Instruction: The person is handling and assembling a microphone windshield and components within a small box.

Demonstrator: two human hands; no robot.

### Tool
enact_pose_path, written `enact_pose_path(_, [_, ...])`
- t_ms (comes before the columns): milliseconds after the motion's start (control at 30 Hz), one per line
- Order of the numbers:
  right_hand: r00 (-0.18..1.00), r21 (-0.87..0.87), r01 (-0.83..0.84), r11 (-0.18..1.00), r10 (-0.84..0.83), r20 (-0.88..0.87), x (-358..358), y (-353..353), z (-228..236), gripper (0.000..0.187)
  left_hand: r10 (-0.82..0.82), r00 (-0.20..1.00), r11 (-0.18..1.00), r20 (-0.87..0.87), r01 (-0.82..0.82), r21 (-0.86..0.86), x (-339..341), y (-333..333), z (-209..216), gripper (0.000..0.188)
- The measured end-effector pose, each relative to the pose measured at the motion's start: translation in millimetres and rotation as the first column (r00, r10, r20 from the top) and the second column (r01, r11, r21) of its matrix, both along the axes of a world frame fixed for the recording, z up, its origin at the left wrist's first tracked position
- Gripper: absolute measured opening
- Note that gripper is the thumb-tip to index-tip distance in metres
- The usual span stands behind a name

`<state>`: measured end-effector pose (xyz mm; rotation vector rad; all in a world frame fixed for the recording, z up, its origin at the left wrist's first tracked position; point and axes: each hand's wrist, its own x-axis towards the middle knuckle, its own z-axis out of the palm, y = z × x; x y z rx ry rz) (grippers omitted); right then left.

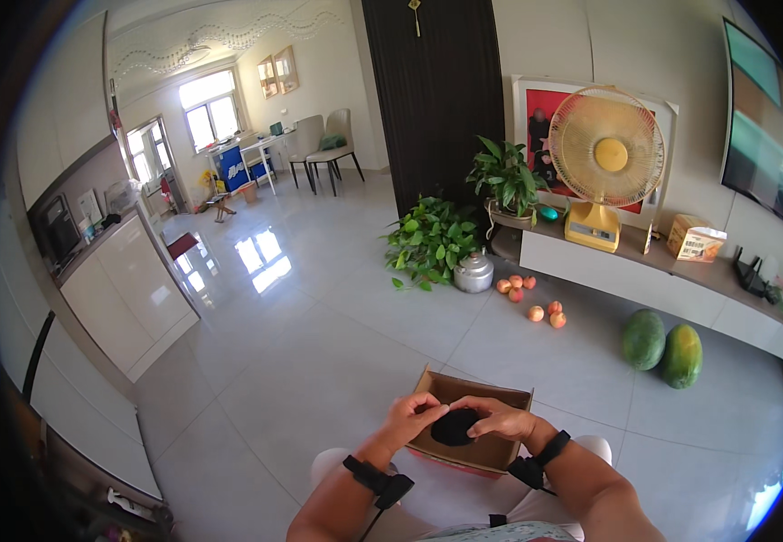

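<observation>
My right hand (498,418) curls over a small black rounded thing (454,428), thumb on its near side. It looks dark and matte; whether it is cloth or something else I cannot tell. The fingers of my left hand (417,415) are pinched together at its upper left edge, close to my right fingertips. Both hands are above an open cardboard box (445,387), brown inside with some red on its near outer side. The box sits between my knees, and my hands and the black thing hide part of its inside. Black bands with small devices circle both wrists.
Several peaches (536,313) and two large green melons (644,340) lie on the tiled floor ahead. A metal kettle (473,272) stands by a leafy plant (432,242). A yellow fan (594,226) is on the low cabinet (608,277). White cupboards (129,298) line the left.
</observation>
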<state>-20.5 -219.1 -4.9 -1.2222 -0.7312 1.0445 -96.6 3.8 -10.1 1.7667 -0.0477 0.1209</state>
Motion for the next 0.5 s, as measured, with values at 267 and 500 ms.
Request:
enact_pose_path(267, [0.900,0.242,0.136,0.961,-0.017,-0.436,2,1,-5,0.058,-0.068,0.991,0.990,-0.113,0.053,-0.132,8,8,-21,0.012])
enact_pose_path(500, [0.844,0.265,0.336,0.904,-0.164,-0.510,0,4,-4,0.054,-0.094,0.990,0.995,-0.108,0.090,-0.043,8,-2,-17,0.012])
